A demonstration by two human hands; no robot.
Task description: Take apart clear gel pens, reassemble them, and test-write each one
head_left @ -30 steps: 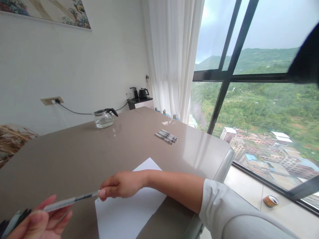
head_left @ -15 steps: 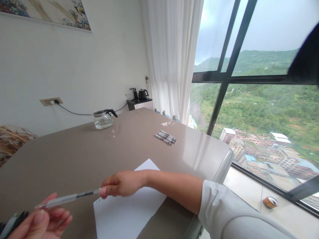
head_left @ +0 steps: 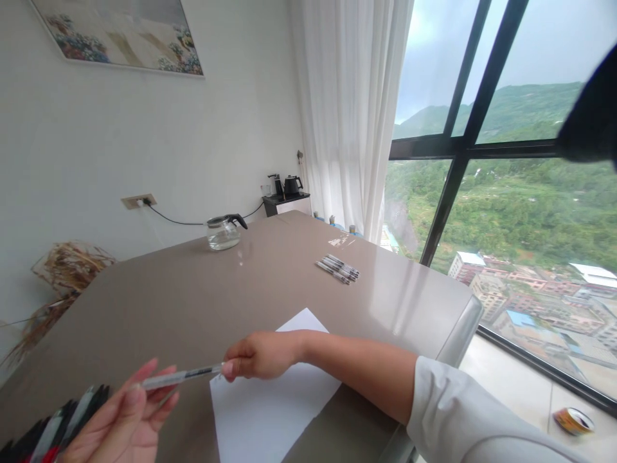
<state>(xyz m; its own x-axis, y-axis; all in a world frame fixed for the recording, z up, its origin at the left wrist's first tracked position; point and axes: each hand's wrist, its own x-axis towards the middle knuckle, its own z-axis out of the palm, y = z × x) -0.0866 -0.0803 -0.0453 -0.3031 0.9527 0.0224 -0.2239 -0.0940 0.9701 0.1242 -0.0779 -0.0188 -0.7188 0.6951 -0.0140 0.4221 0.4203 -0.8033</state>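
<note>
A clear-barrelled pen (head_left: 189, 375) with a dark section spans the space between my two hands. My left hand (head_left: 130, 415) grips its left end between thumb and fingers, the other fingers loosely spread. At the other end my right hand (head_left: 261, 355) pinches the pen with closed fingers, hiding that tip. White paper (head_left: 277, 415) lies on the table under my right hand and forearm. Beside my left hand, at the lower left, is a bunch of black, grey and red pens (head_left: 55, 426), partly hidden by that hand. Farther off, several clear pens (head_left: 337, 269) lie side by side.
A glass pot (head_left: 224, 235) with clear liquid stands near the far edge of the brown table (head_left: 193, 302). Dried stalks (head_left: 72, 270) are at the left. An open can (head_left: 573, 421) stands by the window, and a black kettle (head_left: 292, 186) on a corner cabinet.
The view has swung left, so the scene sits farther right and more of the pen bunch shows. Both hands still hold the pen, and they are slightly closer together.
</note>
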